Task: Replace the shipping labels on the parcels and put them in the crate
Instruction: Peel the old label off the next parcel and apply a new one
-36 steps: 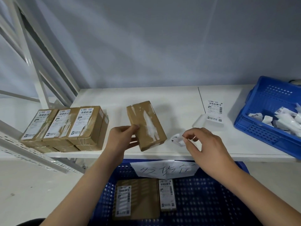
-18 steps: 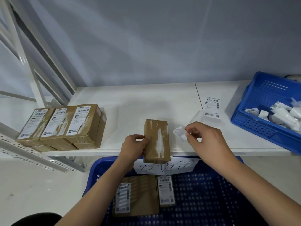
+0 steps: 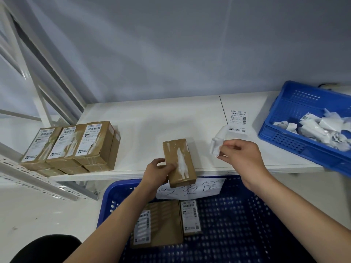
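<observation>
While the left hand (image 3: 158,172) grips the brown cardboard parcel (image 3: 179,162), the right hand (image 3: 242,155) pinches a crumpled white label scrap (image 3: 216,144).
The parcel lies on the white worktop's (image 3: 161,120) near edge, its label torn off, above the large blue plastic crate (image 3: 237,224).

A brown parcel (image 3: 179,162) streaked with white label residue overhangs the white shelf's (image 3: 152,122) front edge above the blue crate (image 3: 237,224), which holds two labelled parcels (image 3: 165,223), with a fresh shipping label (image 3: 237,121) lying flat behind.
</observation>
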